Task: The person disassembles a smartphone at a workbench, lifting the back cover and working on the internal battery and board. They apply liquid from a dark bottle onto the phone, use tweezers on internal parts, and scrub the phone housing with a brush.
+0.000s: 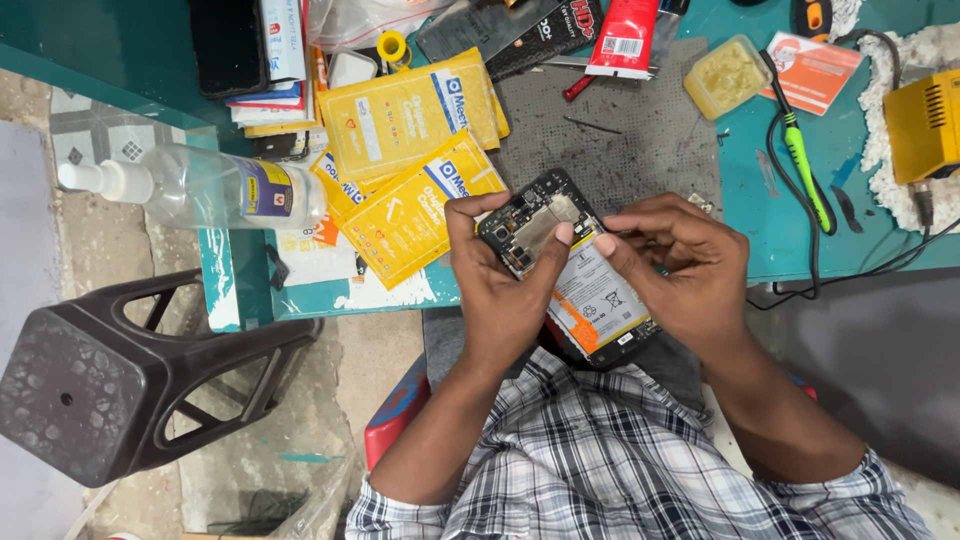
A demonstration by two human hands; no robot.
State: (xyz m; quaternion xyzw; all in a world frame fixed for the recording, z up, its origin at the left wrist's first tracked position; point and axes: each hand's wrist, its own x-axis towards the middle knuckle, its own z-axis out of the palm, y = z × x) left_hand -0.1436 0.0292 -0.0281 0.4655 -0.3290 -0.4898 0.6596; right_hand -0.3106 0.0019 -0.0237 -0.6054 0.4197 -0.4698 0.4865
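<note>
We hold an opened phone (566,262) with its back cover off, above the near edge of the surface (860,215) and over our lap, so that the exposed interior faces straight up toward us. The left hand (500,290) is closed around the phone's left side, its fingers wrapped beneath the body and its thumb laid across the upper circuit board near the camera module; this grip appears to serve as the fixed support. The right hand (685,265) is curled at the phone's right edge, its thumb and fingertips pressed against the top of the battery (595,298), which is white with an orange strip and sits in the lower half of the body; whether a small part or tool is pinched between those fingertips we cannot tell. The grey perforated work mat (620,125) lies just beyond the phone, within short reach. Yellow padded packets (415,170) are stacked left of the mat, beside a clear squeeze bottle (200,185) lying on its side. A green-handled tool (800,165) with its cable, a small tub of yellowish paste (727,75) and a yellow power unit (925,125) sit to the right. A dark plastic stool (120,385) stands on the floor at left.
</note>
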